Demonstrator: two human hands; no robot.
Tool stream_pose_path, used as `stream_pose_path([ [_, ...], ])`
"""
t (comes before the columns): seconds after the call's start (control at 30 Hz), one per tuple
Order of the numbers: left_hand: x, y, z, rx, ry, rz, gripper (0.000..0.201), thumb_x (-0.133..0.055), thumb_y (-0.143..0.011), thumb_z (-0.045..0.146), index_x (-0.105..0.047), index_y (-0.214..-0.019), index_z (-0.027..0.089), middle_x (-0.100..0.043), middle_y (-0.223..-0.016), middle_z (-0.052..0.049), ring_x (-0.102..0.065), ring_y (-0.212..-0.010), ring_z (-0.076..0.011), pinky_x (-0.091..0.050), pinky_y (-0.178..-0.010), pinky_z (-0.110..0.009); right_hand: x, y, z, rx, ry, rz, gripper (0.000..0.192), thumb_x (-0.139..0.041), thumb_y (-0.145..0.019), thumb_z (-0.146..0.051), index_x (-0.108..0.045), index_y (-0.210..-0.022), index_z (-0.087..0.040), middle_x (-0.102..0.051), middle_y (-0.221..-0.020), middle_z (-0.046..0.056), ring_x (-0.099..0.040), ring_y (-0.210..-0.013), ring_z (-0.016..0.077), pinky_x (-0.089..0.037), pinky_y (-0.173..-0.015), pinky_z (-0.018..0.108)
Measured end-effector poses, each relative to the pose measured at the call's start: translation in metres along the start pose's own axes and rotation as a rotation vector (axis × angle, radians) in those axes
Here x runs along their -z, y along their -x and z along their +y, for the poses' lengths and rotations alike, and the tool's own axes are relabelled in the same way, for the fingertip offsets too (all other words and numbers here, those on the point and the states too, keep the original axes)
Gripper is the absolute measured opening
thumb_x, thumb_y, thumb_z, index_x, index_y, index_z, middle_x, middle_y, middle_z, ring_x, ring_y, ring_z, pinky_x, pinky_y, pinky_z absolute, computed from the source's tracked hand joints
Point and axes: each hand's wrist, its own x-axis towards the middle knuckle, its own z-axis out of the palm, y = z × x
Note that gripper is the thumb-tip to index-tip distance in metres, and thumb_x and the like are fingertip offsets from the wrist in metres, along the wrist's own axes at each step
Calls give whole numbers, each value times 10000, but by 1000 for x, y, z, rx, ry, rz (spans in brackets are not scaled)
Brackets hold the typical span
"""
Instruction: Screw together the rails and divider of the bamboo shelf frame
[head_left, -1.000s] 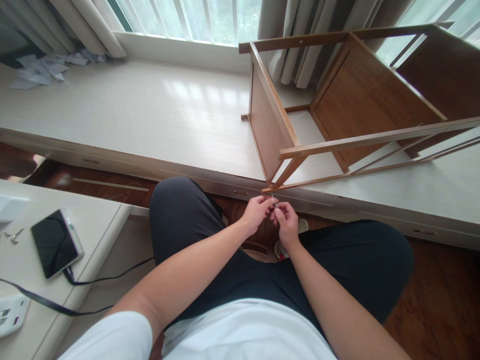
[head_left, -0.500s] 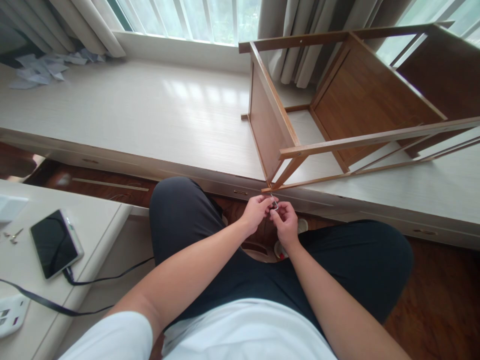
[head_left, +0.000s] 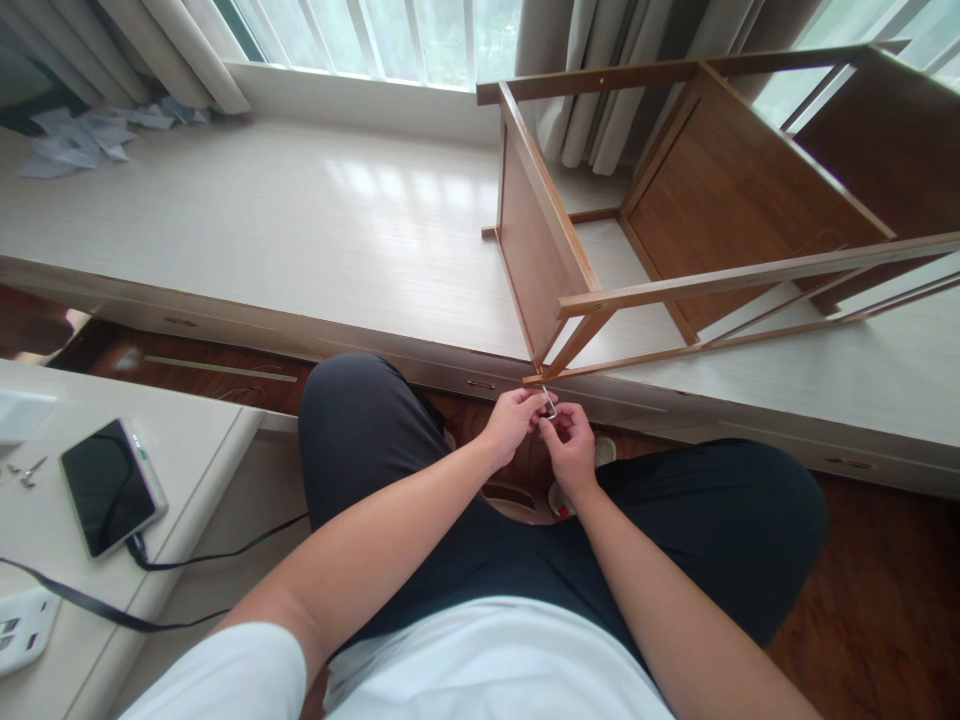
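Observation:
Between my hands is a small bent metal hex key (head_left: 550, 404), its upper end by the lower near corner of a brown wooden shelf frame (head_left: 570, 350). My left hand (head_left: 516, 425) pinches the key's long part with thumb and fingers. On the other side, my right hand (head_left: 571, 446) is closed on the short bent end. The shelf frame lies on its side across the pale window ledge, with its slatted rails and panels facing up and sideways. Any screw at that corner is too small to make out.
To the left, a white table (head_left: 202, 440) carries a phone (head_left: 112, 488) with a black cable, a few small screws (head_left: 28, 472) and a white power strip (head_left: 22, 632). Crumpled paper (head_left: 79, 140) lies at the ledge's far left. Drawers line the ledge (head_left: 300, 240) front.
The hex key has turned very slightly between my fingers. Both hands stay at the same corner, and the shelf frame has not moved.

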Motion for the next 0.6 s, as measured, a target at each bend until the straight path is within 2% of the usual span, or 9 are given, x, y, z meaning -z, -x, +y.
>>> stream_pose_path([
  [0.6, 1, -2, 2, 10, -5, 8, 261, -742, -748, 351, -738, -871, 121, -577, -717, -15, -447, -567, -73, -285, -525, -202, 0, 0, -4, 13, 104, 9, 214, -702, -923, -394, -594, -997, -224, -707, -820, 8, -664, -683, 178, -525, -637, 294],
])
